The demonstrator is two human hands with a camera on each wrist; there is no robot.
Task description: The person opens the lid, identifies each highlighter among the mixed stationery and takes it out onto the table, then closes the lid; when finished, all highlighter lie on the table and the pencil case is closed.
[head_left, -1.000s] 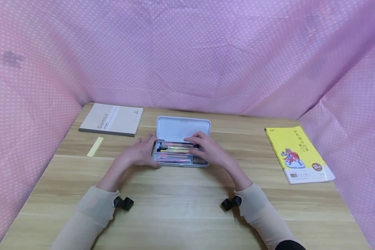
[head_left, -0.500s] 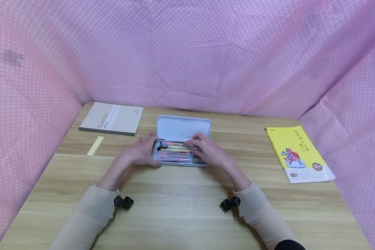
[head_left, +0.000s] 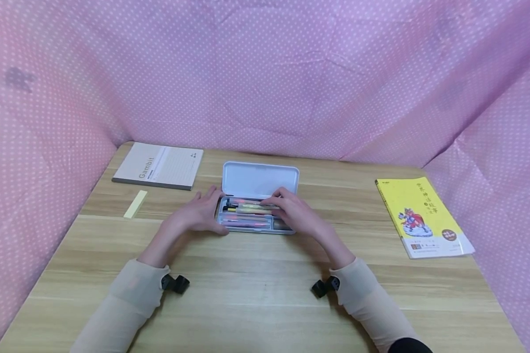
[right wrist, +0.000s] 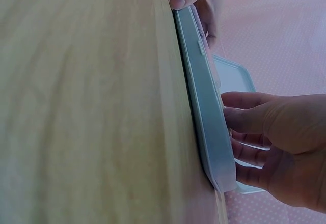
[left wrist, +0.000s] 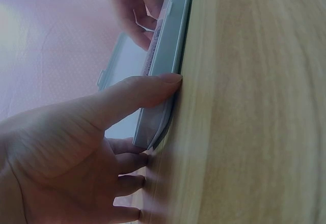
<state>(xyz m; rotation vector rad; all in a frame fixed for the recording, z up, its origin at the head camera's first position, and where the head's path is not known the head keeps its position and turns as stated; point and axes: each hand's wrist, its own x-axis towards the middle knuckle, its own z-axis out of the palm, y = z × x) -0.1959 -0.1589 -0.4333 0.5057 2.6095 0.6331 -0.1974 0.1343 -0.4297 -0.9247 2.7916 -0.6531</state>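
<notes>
A light blue pencil case (head_left: 257, 232) lies with its lid (head_left: 260, 179) raised toward the back. Inside are several slim pens (head_left: 247, 223), and a yellowish pen (head_left: 249, 211) runs along the back compartment. My left hand (head_left: 197, 214) spans the case's left end, thumb against the front corner and fingers around the far side. In the left wrist view that thumb (left wrist: 160, 81) presses on the front edge. My right hand (head_left: 297, 213) reaches into the right half, thumb and forefinger at the end of the yellowish pen; the case wall hides the fingertips (right wrist: 232, 114) in part.
A grey notebook (head_left: 159, 165) lies at the back left, with a pale yellow strip (head_left: 135, 204) in front of it. To the right is a yellow book (head_left: 419, 215). Pink dotted cloth (head_left: 265, 88) hangs behind the wooden table (head_left: 247, 294).
The right thumb and forefinger shift slightly over the pens, and the pens in the back compartment move a little. The left hand stays at the case's end.
</notes>
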